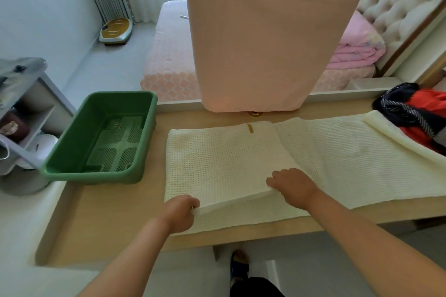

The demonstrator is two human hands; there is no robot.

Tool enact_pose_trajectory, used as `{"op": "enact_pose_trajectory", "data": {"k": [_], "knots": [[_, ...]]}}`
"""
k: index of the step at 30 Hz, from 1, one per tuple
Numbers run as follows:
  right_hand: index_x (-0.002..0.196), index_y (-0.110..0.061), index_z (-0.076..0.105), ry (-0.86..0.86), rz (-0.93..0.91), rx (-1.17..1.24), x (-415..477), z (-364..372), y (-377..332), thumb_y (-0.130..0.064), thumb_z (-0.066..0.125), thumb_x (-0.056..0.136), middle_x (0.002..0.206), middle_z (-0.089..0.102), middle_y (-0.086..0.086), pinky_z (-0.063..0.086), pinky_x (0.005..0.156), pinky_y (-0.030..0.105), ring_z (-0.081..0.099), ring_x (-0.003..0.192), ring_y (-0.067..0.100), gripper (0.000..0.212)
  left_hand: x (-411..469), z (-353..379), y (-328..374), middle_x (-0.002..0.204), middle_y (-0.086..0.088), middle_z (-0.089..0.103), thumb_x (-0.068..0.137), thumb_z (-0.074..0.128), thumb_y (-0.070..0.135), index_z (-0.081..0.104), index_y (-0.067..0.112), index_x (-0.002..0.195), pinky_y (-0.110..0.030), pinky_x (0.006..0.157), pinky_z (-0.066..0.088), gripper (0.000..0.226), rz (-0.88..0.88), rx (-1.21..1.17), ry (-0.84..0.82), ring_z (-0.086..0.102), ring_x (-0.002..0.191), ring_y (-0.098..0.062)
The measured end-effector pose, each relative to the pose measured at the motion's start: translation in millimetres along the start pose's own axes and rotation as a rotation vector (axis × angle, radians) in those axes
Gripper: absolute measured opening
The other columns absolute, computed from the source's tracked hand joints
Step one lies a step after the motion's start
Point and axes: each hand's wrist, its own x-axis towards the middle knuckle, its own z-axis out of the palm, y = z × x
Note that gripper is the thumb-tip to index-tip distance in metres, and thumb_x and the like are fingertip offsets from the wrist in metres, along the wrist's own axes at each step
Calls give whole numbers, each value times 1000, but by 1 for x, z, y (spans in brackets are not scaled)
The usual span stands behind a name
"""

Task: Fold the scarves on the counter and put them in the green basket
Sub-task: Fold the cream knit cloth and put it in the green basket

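Observation:
A long cream knitted scarf (337, 159) lies across the wooden counter (101, 219), its left part folded over into a double layer with a small gold tag on top. My left hand (181, 212) pinches the near left corner of the folded layer. My right hand (293, 185) grips the same near edge further right, fingers curled over it. The green basket (72, 166) stands empty at the counter's left end, apart from the scarf. A red and dark striped scarf (420, 113) lies bunched at the far right, partly under the cream one.
A tall pink fabric-covered panel (260, 38) stands at the counter's back edge, hiding part of the bed (166, 55) behind it. A grey shelf unit (29, 113) sits left of the basket. A foot in a sandal (239, 265) shows below the counter's front edge.

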Motion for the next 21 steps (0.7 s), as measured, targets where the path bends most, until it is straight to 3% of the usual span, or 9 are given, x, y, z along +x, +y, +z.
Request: {"op": "enact_pose_trajectory", "data": {"k": [3, 5, 6, 9, 14, 18, 21], "knots": [[115, -24, 60, -297, 61, 112, -12, 15, -15, 2, 65, 77, 106, 54, 0, 31, 56, 26, 44, 71, 13, 47, -7, 7, 7, 96, 12, 61, 77, 48, 20, 62, 36, 86, -24, 71, 46, 23, -103, -16, -290, 56, 85, -9], [127, -29, 58, -613, 188, 255, -13, 19, -22, -17, 64, 84, 121, 50, -3, 39, 71, 25, 53, 92, 15, 45, -6, 13, 6, 111, 13, 64, 82, 52, 32, 67, 38, 99, -27, 86, 50, 24, -147, -47, -314, 58, 96, -6], [125, -30, 61, -682, 255, 355, -12, 18, -24, -30, 65, 84, 120, 52, -7, 43, 77, 24, 55, 99, 13, 41, -4, 14, 4, 111, 14, 65, 86, 52, 34, 68, 37, 100, -28, 88, 51, 22, -152, -51, -253, 58, 96, -6], [117, -28, 67, -613, 394, 523, -4, 17, -21, -48, 54, 91, 117, 61, -11, 49, 88, 27, 57, 103, 11, 35, 2, 17, -6, 111, 10, 60, 92, 53, 31, 62, 33, 101, -28, 84, 51, 14, -183, 38, -1, 55, 93, -8], [123, -26, 63, -418, 509, 551, 21, 16, 6, -31, 49, 99, 126, 61, -4, 49, 91, 29, 57, 108, 14, 28, 24, 5, -5, 99, 10, 59, 92, 53, 42, 61, 28, 101, -24, 73, 47, 18, -310, 96, -193, 58, 88, -9], [126, -24, 61, -301, 595, 570, 46, 20, 33, -22, 49, 99, 133, 55, 0, 47, 98, 35, 54, 115, 18, 30, 69, -17, 14, 86, 10, 62, 96, 44, 38, 60, 26, 93, -27, 69, 50, 21, -276, 173, -6, 61, 80, -11], [140, -27, 48, -265, 630, 523, 62, 30, 49, -27, 49, 99, 150, 37, 6, 36, 110, 44, 38, 134, 25, 41, 109, -25, 33, 110, 7, 60, 98, 44, 33, 56, 28, 115, -33, 80, 51, 22, -160, 98, 158, 56, 99, -13]]}}
